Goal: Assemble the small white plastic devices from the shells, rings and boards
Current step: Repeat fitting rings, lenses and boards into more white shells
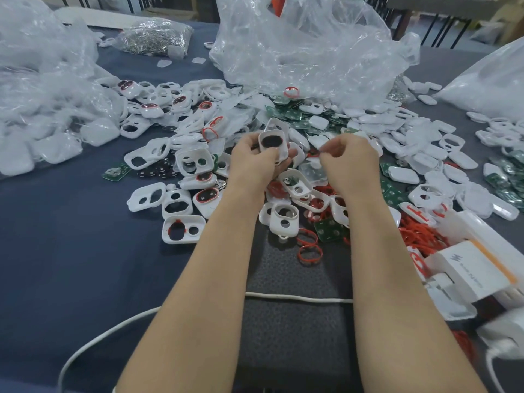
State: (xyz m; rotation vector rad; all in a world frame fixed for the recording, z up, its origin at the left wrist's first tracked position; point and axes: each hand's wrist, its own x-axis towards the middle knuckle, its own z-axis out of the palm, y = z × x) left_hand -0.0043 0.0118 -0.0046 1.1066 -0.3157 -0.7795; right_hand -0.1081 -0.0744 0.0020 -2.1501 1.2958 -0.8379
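The left hand curls its fingers and thumb round a white shell, gripping it by its sides above the middle of the table. The shell's hollow face is turned up toward the person. Its long axis runs away from them, with a dark oval opening at the far end. The right hand is just beside it, fingers curled and thumb meeting forefinger; whether they pinch anything is too small to tell. Both forearms reach forward from the near edge, over loose shells, green boards and red rings.
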